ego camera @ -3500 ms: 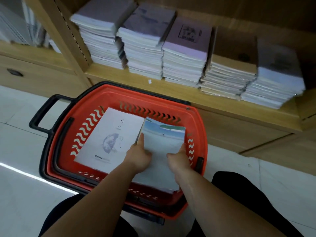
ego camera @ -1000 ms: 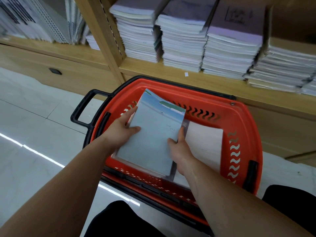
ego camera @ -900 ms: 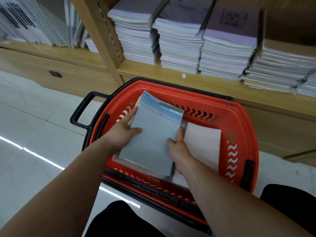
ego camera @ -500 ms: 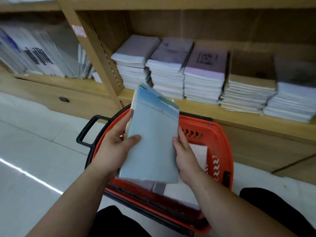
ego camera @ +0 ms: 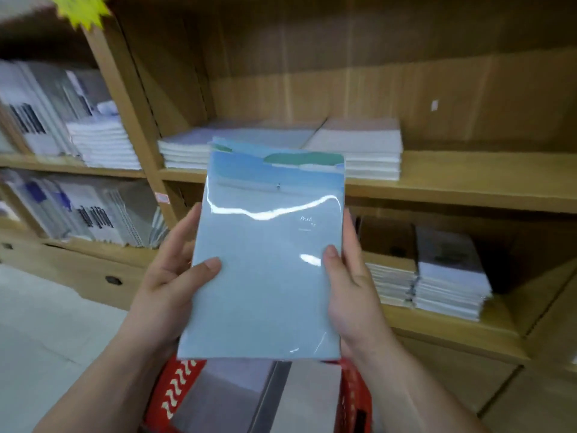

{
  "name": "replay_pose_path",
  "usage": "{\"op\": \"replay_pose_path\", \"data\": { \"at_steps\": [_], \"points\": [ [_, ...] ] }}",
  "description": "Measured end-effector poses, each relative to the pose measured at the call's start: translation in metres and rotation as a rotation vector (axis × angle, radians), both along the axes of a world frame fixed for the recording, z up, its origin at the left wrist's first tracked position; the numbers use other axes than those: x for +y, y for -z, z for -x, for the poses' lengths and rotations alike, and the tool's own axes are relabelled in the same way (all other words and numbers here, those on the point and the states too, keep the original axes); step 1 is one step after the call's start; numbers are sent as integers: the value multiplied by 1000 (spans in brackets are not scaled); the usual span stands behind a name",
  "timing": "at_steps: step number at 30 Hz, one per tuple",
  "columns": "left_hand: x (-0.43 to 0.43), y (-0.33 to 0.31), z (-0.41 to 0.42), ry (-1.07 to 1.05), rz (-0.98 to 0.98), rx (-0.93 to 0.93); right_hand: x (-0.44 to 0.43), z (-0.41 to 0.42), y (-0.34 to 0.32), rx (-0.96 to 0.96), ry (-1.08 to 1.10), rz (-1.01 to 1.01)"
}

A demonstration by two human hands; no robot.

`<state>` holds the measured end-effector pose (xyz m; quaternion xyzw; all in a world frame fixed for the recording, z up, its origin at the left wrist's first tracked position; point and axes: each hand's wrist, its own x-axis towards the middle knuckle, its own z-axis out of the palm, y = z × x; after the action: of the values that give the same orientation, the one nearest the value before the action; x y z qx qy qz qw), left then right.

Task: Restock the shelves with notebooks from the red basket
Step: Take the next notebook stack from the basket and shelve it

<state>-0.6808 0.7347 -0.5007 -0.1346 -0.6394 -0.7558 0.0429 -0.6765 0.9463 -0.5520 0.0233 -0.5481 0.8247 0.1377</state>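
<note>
Head view: both hands grip a blue notebook stack.
Left hand and right hand clasp its side edges above the red basket; shelf beyond.

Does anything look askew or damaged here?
Slightly. The blue notebooks held between left hand and right hand are not squared: the rear ones stick out at the top left. No damage shows.

Blue notebooks held up
You hold these shiny, wrapped notebooks upright in front of the wooden shelf, above the red basket, where more notebooks lie flat.
</note>
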Motion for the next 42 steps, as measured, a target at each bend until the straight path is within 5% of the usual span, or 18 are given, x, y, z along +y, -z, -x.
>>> {"op": "replay_pose_path", "data": {
  "at_steps": [10,18,24,26,29,34,38,42],
  "points": [
    [154,-85,25,234,-36,89,147,-23,-111,133,274,-51],
    [271,-106,78,458,96,-69,253,-3,-144,-67,446,-48],
    [298,-97,85,348,86,-174,284,32,-157,-248,473,-52],
    [296,-90,77,287,205,-72,289,43,-156,-288,479,-53],
    [290,-72,80,87,615,265,298,58,-151,-367,514,-108],
    [274,-59,102,-285,962,820,307,65,-150,-437,484,-370],
    [268,-65,121,-279,1313,759,308,46,-149,-374,349,-264],
    [271,-63,135,-201,1309,724,305,32,-140,-346,342,-325]
  ]
}}
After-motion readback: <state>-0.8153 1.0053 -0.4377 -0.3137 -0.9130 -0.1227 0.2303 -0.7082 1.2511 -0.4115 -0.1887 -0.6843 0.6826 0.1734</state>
